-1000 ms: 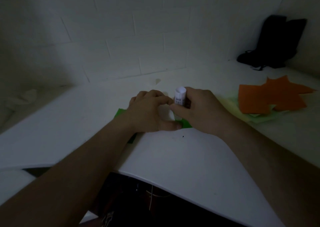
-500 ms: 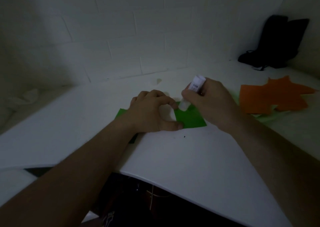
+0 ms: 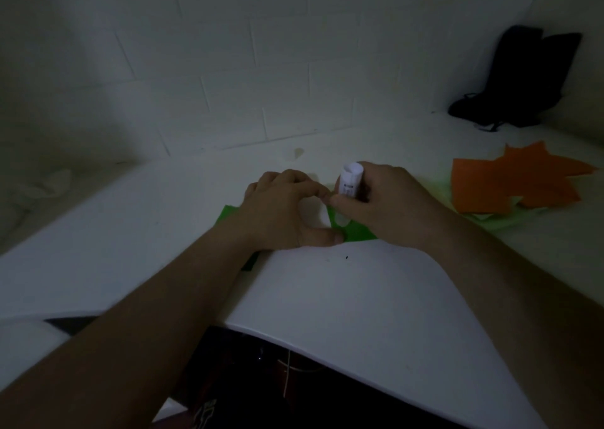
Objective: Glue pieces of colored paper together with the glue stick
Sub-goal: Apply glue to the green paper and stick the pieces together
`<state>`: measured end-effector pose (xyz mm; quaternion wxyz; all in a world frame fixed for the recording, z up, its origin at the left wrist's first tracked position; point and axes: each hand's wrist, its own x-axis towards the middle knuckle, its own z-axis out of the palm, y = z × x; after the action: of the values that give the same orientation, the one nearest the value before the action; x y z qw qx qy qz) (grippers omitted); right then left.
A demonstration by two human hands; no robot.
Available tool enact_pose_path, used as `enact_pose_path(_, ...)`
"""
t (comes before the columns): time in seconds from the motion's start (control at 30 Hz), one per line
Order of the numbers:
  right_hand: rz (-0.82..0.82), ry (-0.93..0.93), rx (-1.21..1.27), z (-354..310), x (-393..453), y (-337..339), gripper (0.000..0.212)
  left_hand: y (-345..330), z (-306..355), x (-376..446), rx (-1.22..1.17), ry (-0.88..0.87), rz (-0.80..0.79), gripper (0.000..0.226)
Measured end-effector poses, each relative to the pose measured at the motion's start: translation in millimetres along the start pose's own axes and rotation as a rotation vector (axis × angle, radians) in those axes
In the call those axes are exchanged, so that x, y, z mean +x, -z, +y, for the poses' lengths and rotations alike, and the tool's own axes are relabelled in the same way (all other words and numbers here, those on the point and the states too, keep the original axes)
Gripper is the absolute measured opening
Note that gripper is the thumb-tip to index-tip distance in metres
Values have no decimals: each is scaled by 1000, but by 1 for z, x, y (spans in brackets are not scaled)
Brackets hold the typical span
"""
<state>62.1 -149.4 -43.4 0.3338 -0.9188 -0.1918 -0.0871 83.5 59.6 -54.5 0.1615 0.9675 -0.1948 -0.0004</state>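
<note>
We hold the glue stick [image 3: 350, 182] in our right hand [image 3: 382, 206], fingers [image 3: 340, 201] curled round its barrel. It stands close to upright, its long axis tipped slightly toward us at the top, and its lower end meets the green paper [image 3: 358, 231] directly beneath the hand. That is the relation the next stroke depends on: the tip sits at the left part of the exposed green strip, just beside our left hand, so any spreading has to run rightward or toward us.

Our left hand [image 3: 287, 213] lies pressed on the same sheet, fingers bent and thumb stretched along its near edge, pinning it to the tabletop [image 3: 327, 298]. The two hands nearly touch at the fingertips, and most of the paper is hidden under them.

Well to the right lie orange paper pieces [image 3: 510, 182] on pale green sheets [image 3: 490, 221], clear of the work. A dark bag [image 3: 519, 79] stands in the far corner. We judge nothing blocks the stroke but our own left hand.
</note>
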Motion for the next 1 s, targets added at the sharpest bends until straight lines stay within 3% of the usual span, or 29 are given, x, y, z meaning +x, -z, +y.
enact_pose_path(0.7, 45, -43, -60, 22, -6, 23, 6, 1, 0, -3, -31, -17, -5, 79)
enact_pose_path(1.0, 67, 47, -141, 23, -9, 30, 17, 2, 1, -4, -41, -17, -15, 79)
